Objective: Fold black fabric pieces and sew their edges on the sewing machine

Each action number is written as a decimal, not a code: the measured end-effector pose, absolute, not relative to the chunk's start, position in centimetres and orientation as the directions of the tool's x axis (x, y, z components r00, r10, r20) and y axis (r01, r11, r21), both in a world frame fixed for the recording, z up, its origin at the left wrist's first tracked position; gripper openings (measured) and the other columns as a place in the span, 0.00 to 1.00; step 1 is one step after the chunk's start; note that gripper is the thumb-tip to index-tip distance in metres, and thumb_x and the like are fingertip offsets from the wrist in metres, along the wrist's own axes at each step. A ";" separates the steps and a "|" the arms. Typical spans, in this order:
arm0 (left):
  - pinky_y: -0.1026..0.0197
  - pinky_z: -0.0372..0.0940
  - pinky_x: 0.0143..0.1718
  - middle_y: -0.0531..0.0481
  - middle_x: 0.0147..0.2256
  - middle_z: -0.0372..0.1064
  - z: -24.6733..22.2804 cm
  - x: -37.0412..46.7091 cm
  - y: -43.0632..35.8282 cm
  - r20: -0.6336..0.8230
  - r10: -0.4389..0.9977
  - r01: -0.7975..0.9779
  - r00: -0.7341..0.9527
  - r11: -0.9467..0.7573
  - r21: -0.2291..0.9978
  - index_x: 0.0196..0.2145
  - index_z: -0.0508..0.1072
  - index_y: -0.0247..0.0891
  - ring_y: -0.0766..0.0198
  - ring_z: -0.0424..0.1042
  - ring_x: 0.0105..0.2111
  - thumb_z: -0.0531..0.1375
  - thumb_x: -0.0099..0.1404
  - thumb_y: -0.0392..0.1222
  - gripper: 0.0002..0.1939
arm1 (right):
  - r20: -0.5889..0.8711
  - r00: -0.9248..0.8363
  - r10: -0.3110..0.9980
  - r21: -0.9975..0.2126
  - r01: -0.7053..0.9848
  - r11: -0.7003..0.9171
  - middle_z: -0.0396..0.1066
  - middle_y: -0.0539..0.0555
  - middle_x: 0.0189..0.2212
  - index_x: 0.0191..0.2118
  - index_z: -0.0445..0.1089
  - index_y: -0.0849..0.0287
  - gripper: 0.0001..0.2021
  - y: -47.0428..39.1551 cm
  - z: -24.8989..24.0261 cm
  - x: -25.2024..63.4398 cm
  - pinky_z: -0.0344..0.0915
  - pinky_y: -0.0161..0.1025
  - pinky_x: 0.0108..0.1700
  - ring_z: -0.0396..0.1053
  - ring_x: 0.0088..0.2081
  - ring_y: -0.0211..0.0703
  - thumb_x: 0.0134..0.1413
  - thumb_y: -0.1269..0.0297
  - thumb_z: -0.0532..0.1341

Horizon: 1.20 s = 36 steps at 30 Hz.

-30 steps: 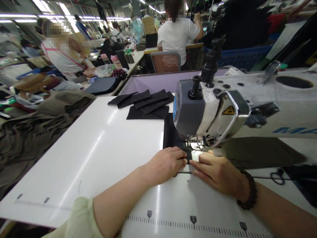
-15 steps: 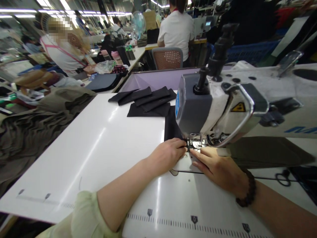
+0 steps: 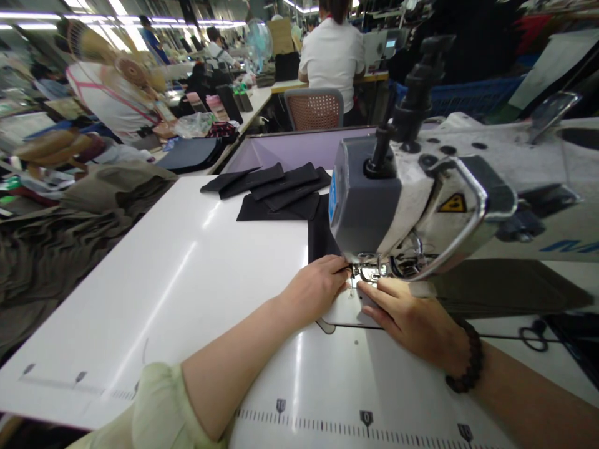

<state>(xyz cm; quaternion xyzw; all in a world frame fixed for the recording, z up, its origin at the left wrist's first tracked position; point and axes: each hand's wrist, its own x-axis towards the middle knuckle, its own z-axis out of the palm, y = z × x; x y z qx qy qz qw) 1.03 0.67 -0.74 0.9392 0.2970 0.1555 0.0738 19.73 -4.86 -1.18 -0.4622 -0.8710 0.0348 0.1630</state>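
Note:
A white sewing machine with a dark grey head (image 3: pixel 367 193) stands in front of me. A black fabric piece (image 3: pixel 322 234) lies along the left of the machine head, its near end running in beside the presser foot (image 3: pixel 372 273). My left hand (image 3: pixel 316 288) is on the near end of this fabric, its fingers curled together and partly hiding it. On the right, my right hand (image 3: pixel 412 321) lies on the machine bed just in front of the presser foot. Its fingers are stretched out, and I see nothing held in them.
Several folded black fabric pieces (image 3: pixel 281 187) lie behind, left of the machine. Dark olive fabric (image 3: pixel 505 287) lies under the machine arm, near black scissors (image 3: pixel 534 335). Brown-grey cloth (image 3: pixel 70 249) is heaped at the left. A person in a white shirt (image 3: pixel 332 59) sits ahead.
The dark fabric seen between my fingertips at the presser foot has gone from there, and the metal plate shows. Both hands have barely moved. The view has shifted slightly.

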 end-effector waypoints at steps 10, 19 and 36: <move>0.59 0.63 0.41 0.47 0.37 0.66 -0.7 0.8 0.5 0.200 0.587 0.549 0.785 -0.807 0.218 0.36 0.69 0.34 0.61 0.65 0.39 0.51 0.64 0.37 0.08 | 0.255 -0.531 0.808 -0.188 0.793 0.580 0.68 0.57 0.34 0.46 0.66 0.61 0.14 -4.9 -1.7 20.0 0.62 0.35 0.32 0.66 0.34 0.42 0.56 0.63 0.51; 0.58 0.63 0.43 0.46 0.37 0.66 0.0 0.9 0.1 0.127 0.594 0.561 0.795 -0.798 0.219 0.35 0.70 0.32 0.59 0.63 0.40 0.51 0.64 0.39 0.10 | 0.261 -0.533 0.805 -0.194 0.788 0.584 0.68 0.57 0.33 0.45 0.66 0.61 0.14 -4.8 -1.8 20.2 0.62 0.38 0.35 0.65 0.34 0.44 0.55 0.62 0.52; 0.60 0.64 0.40 0.44 0.32 0.66 0.9 0.9 -3.7 0.139 0.443 0.416 0.886 -0.890 0.185 0.29 0.70 0.30 0.62 0.65 0.36 0.50 0.65 0.42 0.15 | 0.338 -0.701 0.628 -0.237 0.583 0.777 0.65 0.52 0.22 0.36 0.69 0.63 0.14 -5.4 -0.1 20.4 0.57 0.35 0.28 0.62 0.26 0.37 0.59 0.63 0.48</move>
